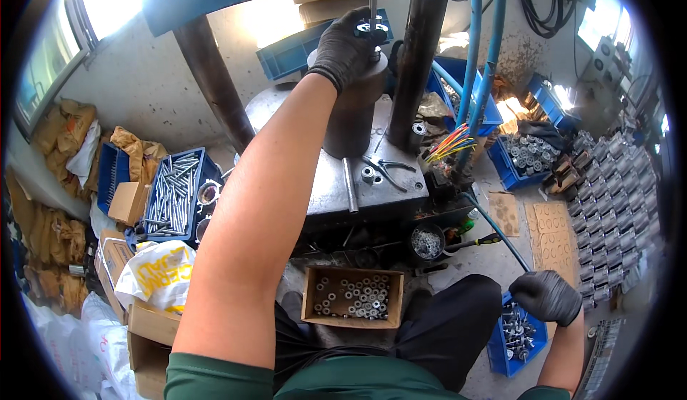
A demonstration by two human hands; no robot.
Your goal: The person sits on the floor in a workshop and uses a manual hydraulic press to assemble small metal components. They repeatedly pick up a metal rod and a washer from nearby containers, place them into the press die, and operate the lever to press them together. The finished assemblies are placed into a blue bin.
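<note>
My left hand (342, 51), in a dark glove, reaches up to the press with its fingers closed around a shiny round metal part (371, 28). The part sits above a dark steel cylinder (356, 110), right under a thin vertical rod (373, 1). Part of its shape is hidden by the fingers. Low on the right, my gloved right hand (546, 297) is closed on the end of a long blue-grey lever (497, 230). On the press's metal table (283, 110) lie a steel rod (349, 184), pliers (390, 171) and a small metal ring (368, 174).
Dark columns (215, 78) flank the cylinder. A cardboard box of small rings (308, 300) stands between my feet. Blue bins hold rods (172, 194), round parts (528, 158) and stemmed parts (517, 332). Metal cylinders (615, 200) are stacked at right. Coloured wires (452, 144) hang nearby.
</note>
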